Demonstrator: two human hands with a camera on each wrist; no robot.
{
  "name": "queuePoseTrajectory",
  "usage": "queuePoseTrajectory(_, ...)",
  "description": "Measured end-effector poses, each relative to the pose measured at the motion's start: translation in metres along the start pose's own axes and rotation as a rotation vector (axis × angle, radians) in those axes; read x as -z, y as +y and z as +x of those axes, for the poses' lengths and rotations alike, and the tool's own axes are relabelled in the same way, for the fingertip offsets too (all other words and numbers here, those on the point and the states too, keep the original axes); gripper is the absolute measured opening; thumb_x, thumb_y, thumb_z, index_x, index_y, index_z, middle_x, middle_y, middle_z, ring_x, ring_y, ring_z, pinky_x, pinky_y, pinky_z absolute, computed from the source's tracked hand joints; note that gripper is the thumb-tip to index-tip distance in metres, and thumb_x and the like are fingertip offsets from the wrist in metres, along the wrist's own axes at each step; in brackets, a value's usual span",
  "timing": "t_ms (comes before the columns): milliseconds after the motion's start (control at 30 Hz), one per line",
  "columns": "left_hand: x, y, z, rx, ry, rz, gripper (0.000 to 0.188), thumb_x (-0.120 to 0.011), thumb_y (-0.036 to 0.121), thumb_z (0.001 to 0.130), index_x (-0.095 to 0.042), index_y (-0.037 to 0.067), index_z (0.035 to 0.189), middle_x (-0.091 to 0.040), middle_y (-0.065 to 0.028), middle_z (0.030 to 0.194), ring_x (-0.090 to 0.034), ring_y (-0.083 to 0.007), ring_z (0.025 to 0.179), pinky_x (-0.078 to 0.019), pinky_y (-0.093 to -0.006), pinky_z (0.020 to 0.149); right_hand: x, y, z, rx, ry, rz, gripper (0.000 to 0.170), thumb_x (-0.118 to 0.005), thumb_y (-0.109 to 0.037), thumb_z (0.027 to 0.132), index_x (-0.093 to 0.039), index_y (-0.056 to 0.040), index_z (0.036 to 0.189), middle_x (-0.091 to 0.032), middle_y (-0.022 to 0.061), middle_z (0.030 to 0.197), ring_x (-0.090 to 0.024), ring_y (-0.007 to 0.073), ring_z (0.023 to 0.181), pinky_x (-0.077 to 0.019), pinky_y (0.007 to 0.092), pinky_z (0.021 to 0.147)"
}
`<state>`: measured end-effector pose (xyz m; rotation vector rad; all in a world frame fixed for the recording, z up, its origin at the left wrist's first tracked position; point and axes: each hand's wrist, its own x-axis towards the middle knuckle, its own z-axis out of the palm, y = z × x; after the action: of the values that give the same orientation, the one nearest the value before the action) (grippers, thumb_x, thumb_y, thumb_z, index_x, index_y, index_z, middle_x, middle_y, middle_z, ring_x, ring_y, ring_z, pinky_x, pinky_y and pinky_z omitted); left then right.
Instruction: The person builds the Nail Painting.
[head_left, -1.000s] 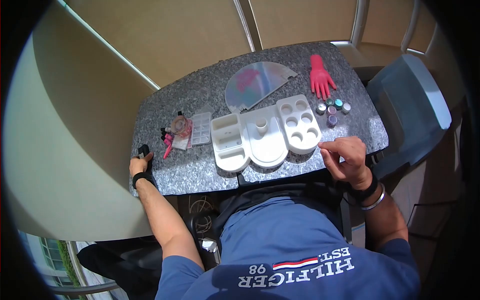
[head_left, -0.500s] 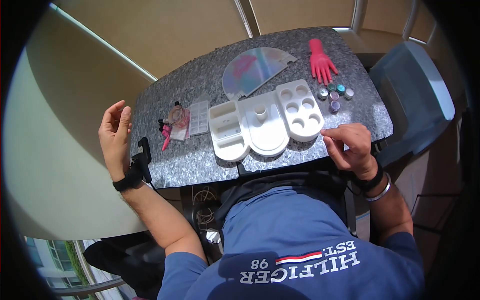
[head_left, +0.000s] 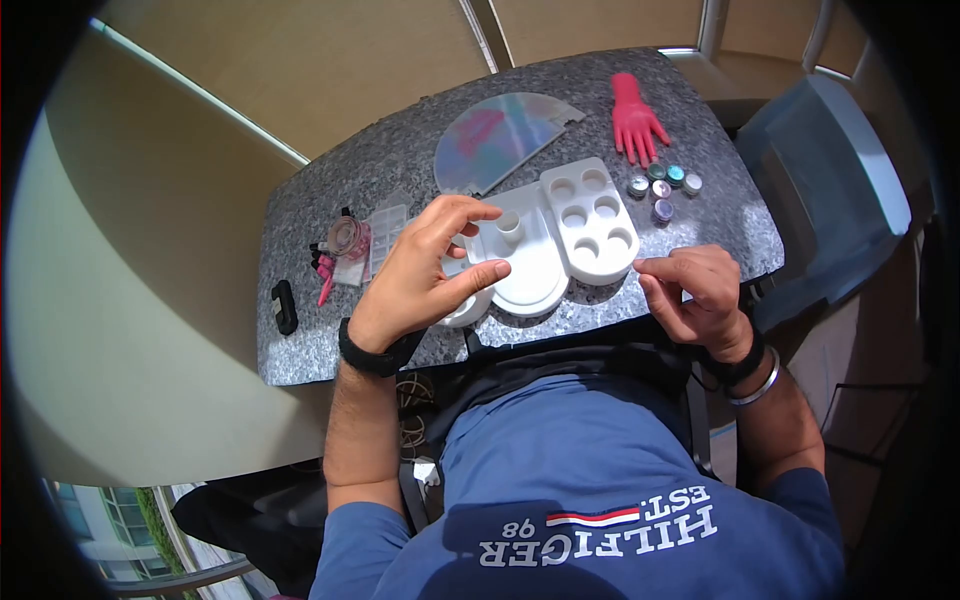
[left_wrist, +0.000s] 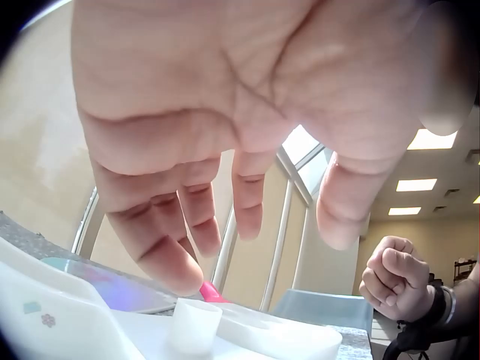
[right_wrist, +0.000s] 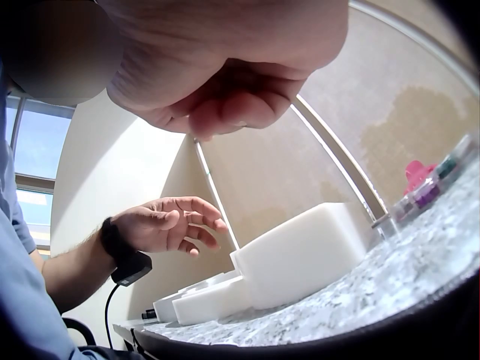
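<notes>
Hovers left hand [head_left: 415, 265], loosely spread, over the white organizer [head_left: 527, 275] at frame centre; curls right hand [head_left: 695, 290] (fist-like) right of centre, beside the organizer's end, below small jars [head_left: 661, 189].

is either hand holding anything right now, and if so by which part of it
Nothing visible is held: the left hand is open above the white tray, and the right hand is curled with nothing showing in it.
</notes>
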<state>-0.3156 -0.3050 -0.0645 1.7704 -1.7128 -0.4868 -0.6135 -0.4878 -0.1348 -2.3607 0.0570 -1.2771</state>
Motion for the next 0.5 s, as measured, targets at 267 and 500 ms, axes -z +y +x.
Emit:
queuePoseTrajectory(267,-0.044,-0.001,0.000,-0.036,-0.091,0.132,0.065,-0.086,0.043,0.098,-0.065,0.007,0.148,-0.057,-0.0201,0.151,-0.063,-0.0403,0.139,-0.0565,-0.0494,0.111,-0.001,-0.003,0.001,-0.101,-0.108,-0.066,0.015,-0.085,-0.004,0.089,-0.081,-0.0030,0.103,-0.066,0.0061,0.073,-0.064,0.0208,0.061,-0.0495,0.0342,0.058)
queuePoseTrajectory(500,-0.037,-0.004,-0.006,0.037,-0.131,0.103,0.064,-0.087,0.043,0.097,-0.066,0.007,0.145,-0.057,-0.0196,0.145,-0.066,-0.0388,0.133,-0.0576,-0.0481,0.109,-0.017,0.004,-0.007,-0.237,-0.265,-0.286,0.031,-0.089,-0.015,0.088,-0.076,-0.0029,0.113,-0.067,0.0145,0.113,-0.065,0.0338,0.105,-0.0544,0.0449,0.089)
